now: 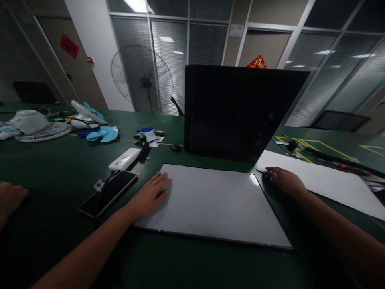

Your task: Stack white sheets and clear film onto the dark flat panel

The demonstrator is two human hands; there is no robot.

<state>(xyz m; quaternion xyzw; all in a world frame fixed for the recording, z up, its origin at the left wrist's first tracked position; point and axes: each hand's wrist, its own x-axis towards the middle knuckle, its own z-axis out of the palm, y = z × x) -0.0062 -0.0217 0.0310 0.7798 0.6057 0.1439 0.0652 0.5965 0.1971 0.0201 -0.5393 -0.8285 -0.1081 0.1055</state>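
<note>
A flat white panel (210,204) with a thin dark frame lies on the green table in front of me. My left hand (152,194) rests open on its left edge, fingers spread over the white surface. By the panel's far right corner, my right hand (284,180) has its fingers closed at the end of a thin dark strip (261,171); the fingertips are partly hidden. Behind the panel stands a large black screen-like box (234,112). A white sheet (325,180) lies on the table beyond my right hand.
Left of the panel lie a phone (108,194), a white power bank-like device (124,159) and a small black mouse (176,147). Farther left are fan parts with a blue blade (104,134). Another person's hand (12,198) rests at the left edge. Cables (331,156) lie right.
</note>
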